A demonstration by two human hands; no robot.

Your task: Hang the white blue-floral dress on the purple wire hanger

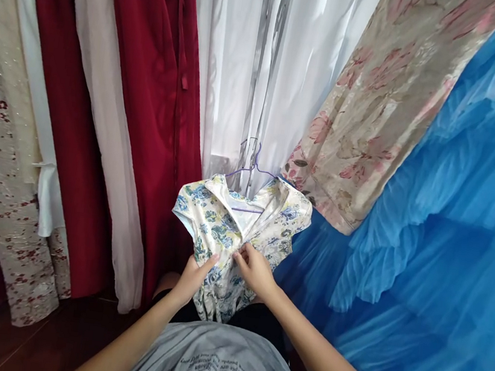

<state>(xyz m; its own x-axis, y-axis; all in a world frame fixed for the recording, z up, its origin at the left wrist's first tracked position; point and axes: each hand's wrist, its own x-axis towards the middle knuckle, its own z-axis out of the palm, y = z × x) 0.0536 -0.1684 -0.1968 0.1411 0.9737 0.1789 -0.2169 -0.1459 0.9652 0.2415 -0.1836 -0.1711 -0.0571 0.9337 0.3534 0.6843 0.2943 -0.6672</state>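
1. So the floral V-neck garment point(273, 247) is in the middle, over the lap of the person in the gray printed T-shirt point(226, 347).
2. Its long axis runs pretty much near to far: neckline at the far end, bunched lower part at the near end, short sleeves out left and right.
3. It's on a purple wire hanger point(237, 172), hook pointing far.
4. Left hand point(194, 274): gripping the garment's left side, thumb on top; can't tell how the hidden fingers sit.
5. Right hand point(258, 272): thumb and index pinching the front, right where the V bottoms out.
6. Around it: burgundy fabric point(154, 64) left, white drapes point(232, 56) far, ruffled blue tulle point(403, 248) right.
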